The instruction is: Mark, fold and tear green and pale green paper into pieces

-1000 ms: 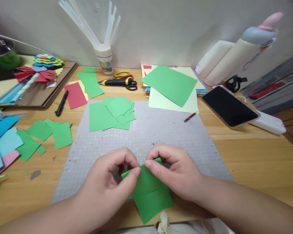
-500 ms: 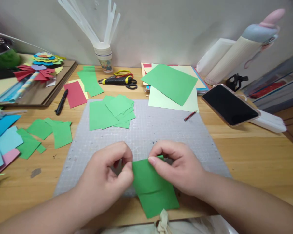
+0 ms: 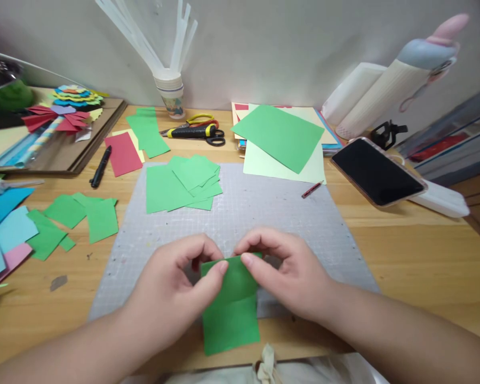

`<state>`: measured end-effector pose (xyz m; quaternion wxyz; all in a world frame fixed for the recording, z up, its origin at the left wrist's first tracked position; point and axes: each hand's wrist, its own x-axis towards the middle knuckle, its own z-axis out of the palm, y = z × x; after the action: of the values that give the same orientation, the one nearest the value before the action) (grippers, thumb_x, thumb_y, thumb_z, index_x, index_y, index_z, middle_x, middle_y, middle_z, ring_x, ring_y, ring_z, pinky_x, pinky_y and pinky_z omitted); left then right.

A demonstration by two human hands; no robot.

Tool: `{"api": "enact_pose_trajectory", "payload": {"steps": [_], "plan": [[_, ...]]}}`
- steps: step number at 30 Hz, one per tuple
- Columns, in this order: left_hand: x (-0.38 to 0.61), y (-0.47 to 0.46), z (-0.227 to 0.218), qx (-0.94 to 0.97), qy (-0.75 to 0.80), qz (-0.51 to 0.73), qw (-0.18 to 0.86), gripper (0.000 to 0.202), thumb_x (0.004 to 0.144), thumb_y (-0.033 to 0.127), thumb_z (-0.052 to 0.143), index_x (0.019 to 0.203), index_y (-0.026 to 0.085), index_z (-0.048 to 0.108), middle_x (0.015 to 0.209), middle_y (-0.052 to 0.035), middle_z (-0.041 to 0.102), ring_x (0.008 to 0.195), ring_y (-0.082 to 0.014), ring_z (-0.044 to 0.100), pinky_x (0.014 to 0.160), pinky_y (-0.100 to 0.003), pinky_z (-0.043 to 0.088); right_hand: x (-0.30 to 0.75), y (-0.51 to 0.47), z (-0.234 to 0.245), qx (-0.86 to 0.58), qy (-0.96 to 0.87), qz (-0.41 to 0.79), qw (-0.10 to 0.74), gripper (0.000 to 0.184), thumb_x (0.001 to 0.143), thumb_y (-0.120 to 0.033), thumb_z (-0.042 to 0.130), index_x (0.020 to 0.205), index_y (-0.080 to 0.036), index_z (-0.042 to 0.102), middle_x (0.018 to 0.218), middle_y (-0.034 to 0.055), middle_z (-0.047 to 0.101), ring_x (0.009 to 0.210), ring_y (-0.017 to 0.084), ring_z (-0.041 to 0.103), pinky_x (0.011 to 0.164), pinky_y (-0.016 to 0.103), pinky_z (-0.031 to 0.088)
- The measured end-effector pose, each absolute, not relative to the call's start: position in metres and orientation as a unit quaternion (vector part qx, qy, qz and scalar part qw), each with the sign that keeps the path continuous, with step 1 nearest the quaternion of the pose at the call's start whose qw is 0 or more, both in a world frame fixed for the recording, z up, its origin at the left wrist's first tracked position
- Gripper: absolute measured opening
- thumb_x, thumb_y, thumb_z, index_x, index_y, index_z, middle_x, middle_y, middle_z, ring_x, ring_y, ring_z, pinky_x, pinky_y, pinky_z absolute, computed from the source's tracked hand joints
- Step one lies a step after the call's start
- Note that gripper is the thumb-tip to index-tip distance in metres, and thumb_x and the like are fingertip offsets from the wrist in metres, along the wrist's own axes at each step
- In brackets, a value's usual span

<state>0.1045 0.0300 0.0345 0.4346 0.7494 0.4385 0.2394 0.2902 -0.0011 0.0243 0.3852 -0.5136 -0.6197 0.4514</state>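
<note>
A creased piece of green paper (image 3: 232, 314) is held up over the near edge of the grey cutting mat (image 3: 124, 277). My left hand (image 3: 180, 282) pinches its top edge near the left corner, thumb on the near face. On the right part of the same edge, my right hand (image 3: 292, 272) grips with thumb in front and fingers behind. A fold line runs across the paper below the thumbs. Beyond my hands, several green paper pieces (image 3: 180, 186) lie stacked on the mat.
Scissors and a utility knife (image 3: 192, 131) lie at the back beside paper cups (image 3: 172, 96) with straws. A phone (image 3: 378, 172) rests at the right. Large sheets (image 3: 280, 138) sit at the back. A black pen (image 3: 101, 168) and paper scraps (image 3: 66, 210) are on the left.
The green paper has shifted left and now hangs straighter. My left thumb has moved onto its front face at the top edge, where before it was at the left corner.
</note>
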Motion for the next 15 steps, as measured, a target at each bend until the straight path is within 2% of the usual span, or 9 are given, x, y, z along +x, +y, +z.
{"api": "enact_pose_trajectory", "payload": {"steps": [3, 7, 11, 15], "plan": [[0.104, 0.024, 0.033, 0.800, 0.390, 0.238, 0.388, 0.013, 0.084, 0.019, 0.053, 0.071, 0.020, 0.056, 0.064, 0.0044, 0.058, 0.059, -0.0092, 0.053, 0.054, -0.022, 0.042, 0.290, -0.007, 0.026, -0.483, -0.731, 0.325, 0.356, 0.010, 0.081, -0.013, 0.052, 0.079, -0.018, 0.061, 0.070, -0.0013, 0.062, 0.062, 0.010, 0.054, 0.060, 0.024, 0.040], [0.102, 0.020, 0.030, 0.855, 0.311, 0.239, 0.338, 0.013, 0.087, 0.014, 0.050, 0.077, 0.019, 0.057, 0.069, 0.0016, 0.058, 0.065, -0.0105, 0.053, 0.059, -0.025, 0.042, 0.289, -0.007, 0.027, -0.442, -0.810, 0.202, 0.329, 0.014, 0.072, -0.009, 0.047, 0.063, -0.017, 0.053, 0.056, -0.0032, 0.048, 0.054, 0.010, 0.041, 0.054, 0.025, 0.031], [0.101, 0.022, 0.032, 0.859, 0.292, 0.256, 0.333, 0.015, 0.087, 0.010, 0.050, 0.076, 0.018, 0.056, 0.069, 0.0013, 0.055, 0.065, -0.0099, 0.051, 0.058, -0.024, 0.040, 0.291, -0.004, 0.027, -0.442, -0.820, 0.169, 0.322, 0.014, 0.066, -0.008, 0.044, 0.058, -0.018, 0.048, 0.053, -0.0038, 0.041, 0.053, 0.010, 0.035, 0.052, 0.026, 0.029], [0.099, 0.026, 0.036, 0.843, 0.310, 0.272, 0.345, 0.016, 0.086, 0.007, 0.051, 0.075, 0.019, 0.054, 0.068, 0.0030, 0.053, 0.064, -0.0083, 0.050, 0.057, -0.022, 0.040, 0.300, -0.001, 0.027, -0.457, -0.808, 0.178, 0.327, 0.014, 0.064, -0.007, 0.044, 0.062, -0.018, 0.053, 0.054, -0.0038, 0.044, 0.052, 0.010, 0.039, 0.052, 0.025, 0.031]]}}
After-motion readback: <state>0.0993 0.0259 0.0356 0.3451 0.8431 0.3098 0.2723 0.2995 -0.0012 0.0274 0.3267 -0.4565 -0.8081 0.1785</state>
